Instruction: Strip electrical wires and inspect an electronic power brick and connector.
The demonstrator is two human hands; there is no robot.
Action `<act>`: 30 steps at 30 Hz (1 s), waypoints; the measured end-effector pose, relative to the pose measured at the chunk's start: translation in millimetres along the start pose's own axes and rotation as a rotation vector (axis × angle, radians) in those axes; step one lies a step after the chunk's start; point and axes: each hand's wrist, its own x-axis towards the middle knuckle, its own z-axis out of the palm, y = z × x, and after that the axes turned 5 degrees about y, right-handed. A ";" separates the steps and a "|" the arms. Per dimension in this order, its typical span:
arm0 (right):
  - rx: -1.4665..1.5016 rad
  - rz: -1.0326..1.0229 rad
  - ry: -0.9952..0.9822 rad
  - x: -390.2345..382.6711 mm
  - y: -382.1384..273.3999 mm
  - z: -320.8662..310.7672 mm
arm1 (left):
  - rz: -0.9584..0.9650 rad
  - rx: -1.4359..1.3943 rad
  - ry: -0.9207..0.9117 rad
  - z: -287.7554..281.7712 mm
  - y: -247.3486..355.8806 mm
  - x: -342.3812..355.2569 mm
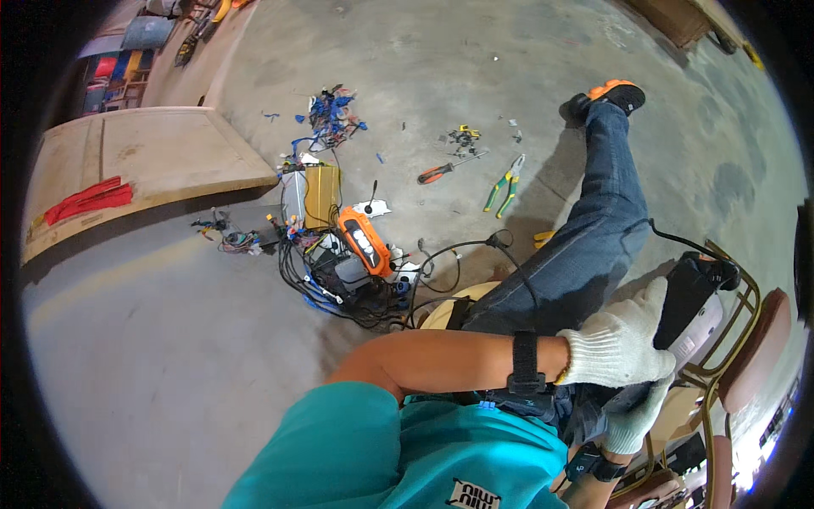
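Note:
I sit with both hands together at my right side, in white knitted gloves. My left hand (617,343) reaches across my body and grips a flat black and silver-grey device (697,327), thumb up along its edge. I cannot make out its kind. Below, my right hand (632,424) meets the left at the device's lower end, its fingers closed there and partly hidden. A black cable (678,237) runs by the device's far end. My leg in blue jeans (585,237) stretches forward across the floor.
A brown-padded metal chair (755,348) stands close at right. Ahead lie green-handled pliers (506,185), a screwdriver (437,174) and wire scraps (333,114). An orange-and-black device (365,242), tangled cables (318,276) and a gold metal box (322,195) sit left, near a wooden board (161,153) with red gloves (89,200).

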 end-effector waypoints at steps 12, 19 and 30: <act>-0.086 -0.096 0.358 2.3 4.1 3.2 | 0.059 0.048 -0.006 11.4 -10.3 -6.1; -0.054 -0.105 0.557 2.2 -7.6 11.2 | -0.013 0.121 -0.194 12.2 -2.3 -13.4; -0.002 -0.091 0.455 3.5 -12.6 0.5 | -0.079 0.100 -0.302 -1.8 12.3 -17.9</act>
